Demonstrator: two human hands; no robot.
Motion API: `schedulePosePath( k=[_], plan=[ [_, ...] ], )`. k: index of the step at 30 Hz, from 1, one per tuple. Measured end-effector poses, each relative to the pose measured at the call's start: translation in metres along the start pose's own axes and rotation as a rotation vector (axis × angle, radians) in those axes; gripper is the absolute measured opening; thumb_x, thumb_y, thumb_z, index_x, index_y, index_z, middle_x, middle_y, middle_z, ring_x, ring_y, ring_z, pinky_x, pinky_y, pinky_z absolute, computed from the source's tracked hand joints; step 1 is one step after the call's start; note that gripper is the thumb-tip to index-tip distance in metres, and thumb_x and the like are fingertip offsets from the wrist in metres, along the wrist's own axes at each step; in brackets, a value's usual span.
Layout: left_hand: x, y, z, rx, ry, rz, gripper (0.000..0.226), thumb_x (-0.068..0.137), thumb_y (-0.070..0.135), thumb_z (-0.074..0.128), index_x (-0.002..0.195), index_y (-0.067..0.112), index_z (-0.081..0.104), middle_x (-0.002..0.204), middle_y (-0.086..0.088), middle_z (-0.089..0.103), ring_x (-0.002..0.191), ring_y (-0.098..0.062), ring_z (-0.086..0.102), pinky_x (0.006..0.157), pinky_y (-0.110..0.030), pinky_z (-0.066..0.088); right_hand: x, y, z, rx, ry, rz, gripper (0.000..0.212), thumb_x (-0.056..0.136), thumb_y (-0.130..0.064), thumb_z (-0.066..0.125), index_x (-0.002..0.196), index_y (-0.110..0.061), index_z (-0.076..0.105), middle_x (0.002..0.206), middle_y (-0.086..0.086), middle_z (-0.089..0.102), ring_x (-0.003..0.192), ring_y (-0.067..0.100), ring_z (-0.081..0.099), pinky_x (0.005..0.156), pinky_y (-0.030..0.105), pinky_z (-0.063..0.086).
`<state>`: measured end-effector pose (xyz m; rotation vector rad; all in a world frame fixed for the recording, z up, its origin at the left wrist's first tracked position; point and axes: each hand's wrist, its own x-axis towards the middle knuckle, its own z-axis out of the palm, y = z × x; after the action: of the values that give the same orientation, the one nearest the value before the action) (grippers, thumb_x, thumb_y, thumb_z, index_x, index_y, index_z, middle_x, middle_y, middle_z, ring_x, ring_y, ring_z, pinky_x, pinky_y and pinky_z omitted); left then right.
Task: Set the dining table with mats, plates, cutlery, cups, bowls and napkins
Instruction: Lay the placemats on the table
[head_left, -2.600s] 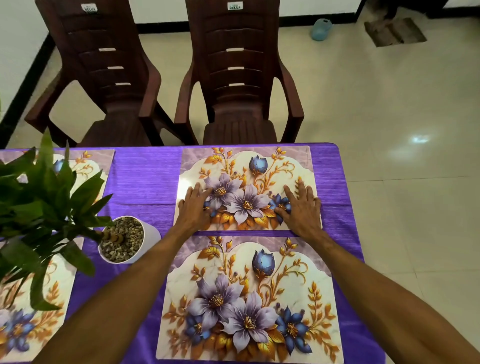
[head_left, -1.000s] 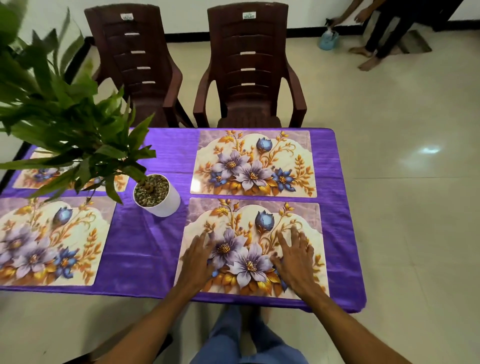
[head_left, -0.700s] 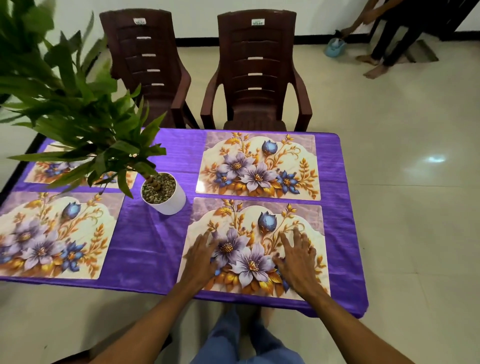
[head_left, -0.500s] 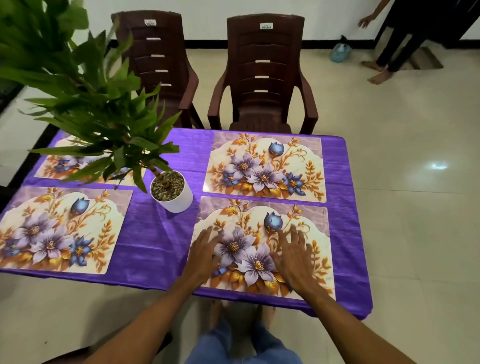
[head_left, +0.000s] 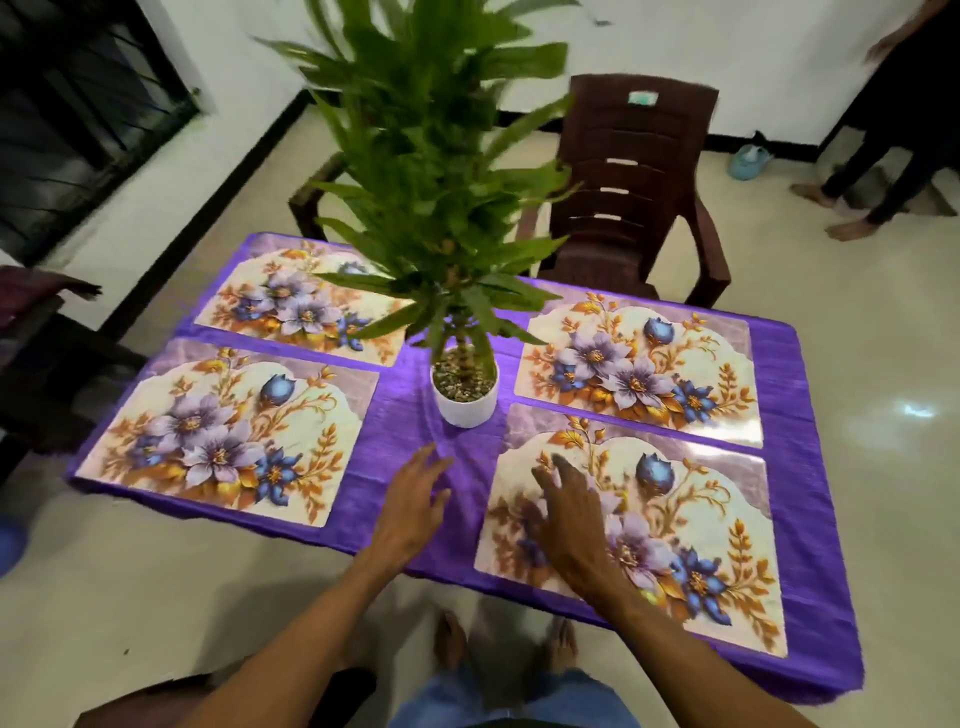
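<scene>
Hands both slack and flat, gripping nothing. Left hand (head_left: 410, 510) palm down, fingers straight and a little spread, aimed toward 12 o'clock over bare purple tablecloth (head_left: 402, 405), just at 6 o'clock of the white plant pot (head_left: 466, 400). Right hand (head_left: 571, 525) likewise flat, fingers pointing to 11 o'clock, over the left third of the near-right mat (head_left: 691, 499); blurred, so contact with the mat impossible to judge. Both forearms bare, stretching in from 6 o'clock and converging slightly.

Near-right mat at 4 o'clock of the pot, long axis along the near table edge, 9 to 3 o'clock with the right end dipping; printed blue bud toward 12. Far-right mat (head_left: 639, 369) at 2 o'clock, near-left mat (head_left: 228, 431) at 8, far-left mat (head_left: 270, 304) at 10, all flat with the same orientation. Brown chair (head_left: 639, 192) at 1 o'clock, beyond the table.
</scene>
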<state>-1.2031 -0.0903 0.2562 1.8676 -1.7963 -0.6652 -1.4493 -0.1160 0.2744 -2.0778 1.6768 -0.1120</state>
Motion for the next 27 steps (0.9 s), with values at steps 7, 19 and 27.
schedulePosePath(
  k=[7,19,27],
  plan=[
    [-0.014,-0.055,-0.074,0.062,0.097,-0.176,0.047,0.089,0.012,0.069,0.135,0.018,0.06,0.151,-0.011,0.045,0.134,-0.031,0.048,0.108,-0.041,0.042,0.039,-0.092,0.024,0.08,-0.064,-0.148,0.054,0.09,-0.046,0.048,0.133,-0.017,0.061,0.144,0.02,0.053,0.123,0.043,0.057,0.094,0.052,0.052],
    [-0.018,-0.138,-0.175,0.03,0.14,-0.385,0.047,0.093,0.02,0.069,0.137,0.017,0.055,0.149,-0.01,0.047,0.133,-0.029,0.047,0.107,-0.039,0.04,0.089,-0.195,0.053,0.096,-0.166,-0.297,0.058,0.099,-0.042,0.05,0.153,-0.025,0.036,0.165,0.006,0.022,0.151,0.025,0.021,0.12,0.037,0.024],
    [0.032,-0.246,-0.236,0.055,0.056,-0.327,0.055,0.091,0.042,0.059,0.137,0.012,0.056,0.145,-0.013,0.051,0.132,-0.031,0.049,0.107,-0.031,0.03,0.147,-0.274,0.095,0.048,-0.14,-0.194,0.064,0.097,-0.043,0.054,0.154,-0.024,0.032,0.164,0.009,0.02,0.147,0.031,0.028,0.115,0.042,0.032]
  ],
)
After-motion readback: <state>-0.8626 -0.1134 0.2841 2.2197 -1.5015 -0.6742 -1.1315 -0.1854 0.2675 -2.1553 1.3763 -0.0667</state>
